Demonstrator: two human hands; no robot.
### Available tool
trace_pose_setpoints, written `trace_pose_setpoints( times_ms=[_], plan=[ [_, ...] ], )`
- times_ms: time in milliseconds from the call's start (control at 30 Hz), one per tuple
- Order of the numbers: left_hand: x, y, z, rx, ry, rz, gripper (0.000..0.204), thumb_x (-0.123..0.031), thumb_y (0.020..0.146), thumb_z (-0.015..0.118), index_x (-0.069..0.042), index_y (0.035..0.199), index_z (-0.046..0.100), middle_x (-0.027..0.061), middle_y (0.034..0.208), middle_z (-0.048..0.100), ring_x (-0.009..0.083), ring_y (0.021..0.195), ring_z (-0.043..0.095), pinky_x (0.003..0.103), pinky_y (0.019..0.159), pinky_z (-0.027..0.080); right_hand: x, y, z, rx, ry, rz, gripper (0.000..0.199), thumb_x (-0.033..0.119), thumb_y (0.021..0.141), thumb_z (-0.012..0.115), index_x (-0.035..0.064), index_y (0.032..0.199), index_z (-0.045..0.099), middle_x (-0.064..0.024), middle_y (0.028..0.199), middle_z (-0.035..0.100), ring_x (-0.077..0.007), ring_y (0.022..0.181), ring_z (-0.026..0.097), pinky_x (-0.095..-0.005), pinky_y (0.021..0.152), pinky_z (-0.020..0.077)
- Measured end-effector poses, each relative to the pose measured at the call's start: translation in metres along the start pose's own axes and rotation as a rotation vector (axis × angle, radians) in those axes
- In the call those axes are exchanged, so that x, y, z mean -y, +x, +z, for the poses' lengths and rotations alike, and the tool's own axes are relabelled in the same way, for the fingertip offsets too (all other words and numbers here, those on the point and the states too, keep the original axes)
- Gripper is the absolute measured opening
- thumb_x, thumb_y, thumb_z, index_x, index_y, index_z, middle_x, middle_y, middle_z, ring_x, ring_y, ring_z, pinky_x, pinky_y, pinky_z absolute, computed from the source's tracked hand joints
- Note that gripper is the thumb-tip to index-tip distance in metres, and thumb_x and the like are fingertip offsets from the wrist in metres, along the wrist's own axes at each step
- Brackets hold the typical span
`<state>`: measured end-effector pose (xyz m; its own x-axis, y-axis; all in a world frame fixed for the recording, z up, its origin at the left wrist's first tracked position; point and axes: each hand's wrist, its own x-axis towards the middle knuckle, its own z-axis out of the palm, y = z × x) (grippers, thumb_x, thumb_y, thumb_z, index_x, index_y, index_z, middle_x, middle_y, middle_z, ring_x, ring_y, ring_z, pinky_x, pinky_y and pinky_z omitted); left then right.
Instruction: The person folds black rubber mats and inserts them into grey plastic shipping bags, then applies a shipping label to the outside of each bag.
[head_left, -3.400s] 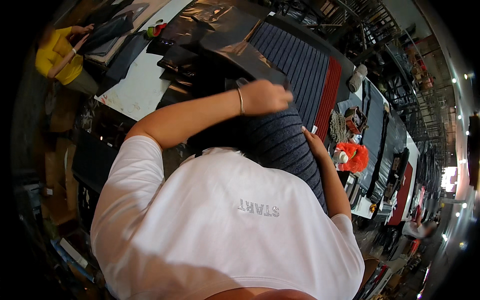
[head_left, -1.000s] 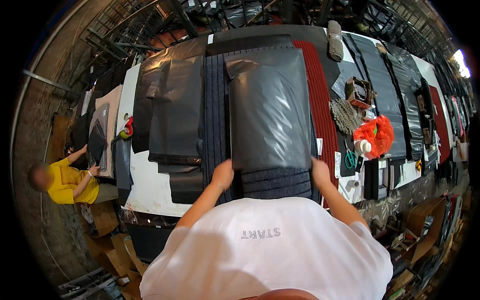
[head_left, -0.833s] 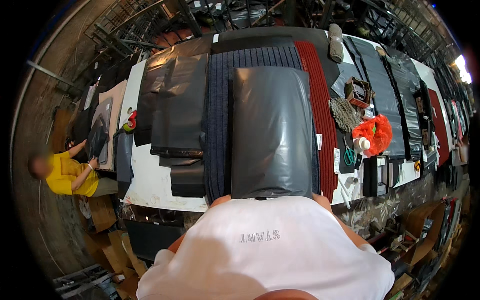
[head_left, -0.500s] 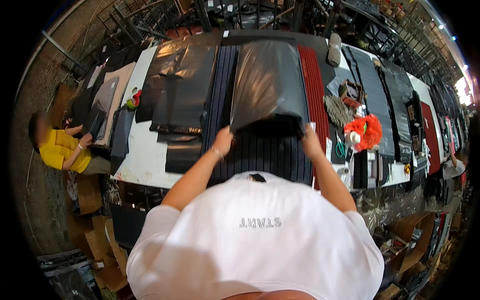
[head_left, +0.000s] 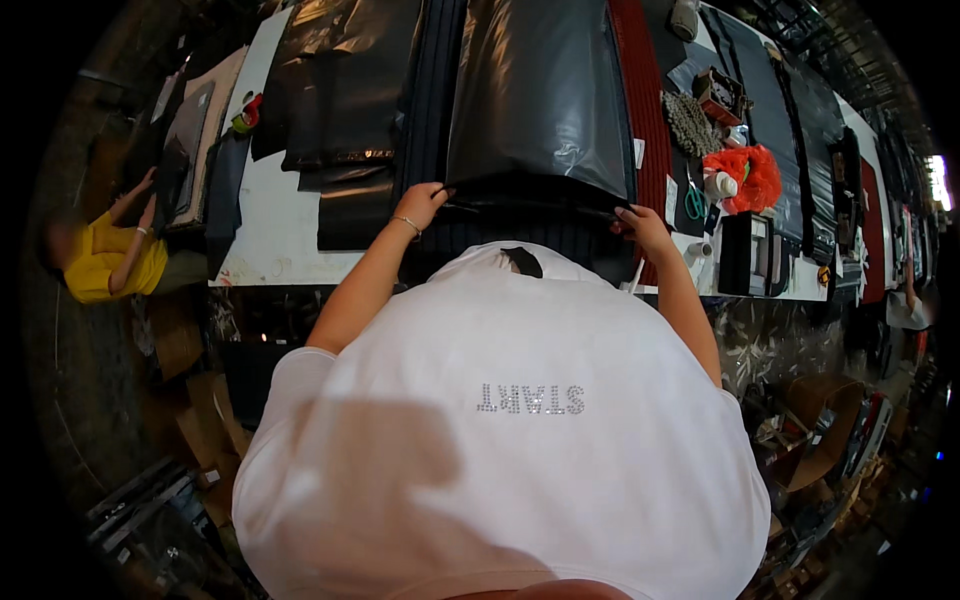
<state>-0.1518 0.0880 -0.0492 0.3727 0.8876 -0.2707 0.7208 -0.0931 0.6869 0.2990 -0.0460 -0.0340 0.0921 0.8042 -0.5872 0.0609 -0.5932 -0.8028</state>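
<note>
A long sheet of black plastic, apparently a bag [head_left: 540, 100], stretches across the middle of the table, its near edge bowed and dark underneath. My left hand [head_left: 422, 205] pinches that edge at its left corner. At the right corner, the fingers of my right hand [head_left: 645, 228] are closed on the same edge. Beneath the plastic lies a dark blue ribbed mat [head_left: 430, 100], which shows along the left side. A red ribbed mat [head_left: 640, 90] runs along the right. My shirt hides part of the table's near edge.
Right of the mats lie teal scissors [head_left: 694, 203], a red plastic bag [head_left: 750, 178], a white roll [head_left: 720, 184] and a small box [head_left: 720, 95]. Black plastic sheets [head_left: 345, 110] and a red tape dispenser [head_left: 247, 113] lie left. A person in yellow [head_left: 130, 255] works at far left.
The near edge of the black plastic has come closer to my body. My hands have spread further apart. The whole view has tilted, so the table sits higher in the picture.
</note>
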Motion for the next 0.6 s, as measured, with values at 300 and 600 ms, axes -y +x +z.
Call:
trace_pose_setpoints(
  times_ms=[300,600],
  plan=[
    [-0.005,-0.030,0.012,-0.227,0.044,-0.047,0.022,-0.028,0.098,0.063,-0.008,0.105,0.068,0.0155,0.088,0.067,0.0326,0.071,0.061,0.038,0.070,0.053,-0.011,-0.033,0.017,-0.237,-0.226,-0.022,0.049,0.043,0.093,0.072,0.0079,0.064,0.055,0.0007,0.059,0.051,-0.0104,0.056,0.051,-0.0279,0.053,0.0366],
    [0.012,-0.043,0.032,-0.085,-0.438,-0.065,0.021,-0.013,0.092,0.070,0.006,0.101,0.066,0.0044,0.090,0.059,0.0122,0.066,0.058,0.029,0.060,0.049,0.027,-0.047,0.121,-0.230,-0.255,-0.440,0.021,0.017,0.092,0.072,0.0001,0.093,0.060,-0.0077,0.076,0.061,-0.0143,0.070,0.054,-0.0317,0.068,0.0466]
  ],
)
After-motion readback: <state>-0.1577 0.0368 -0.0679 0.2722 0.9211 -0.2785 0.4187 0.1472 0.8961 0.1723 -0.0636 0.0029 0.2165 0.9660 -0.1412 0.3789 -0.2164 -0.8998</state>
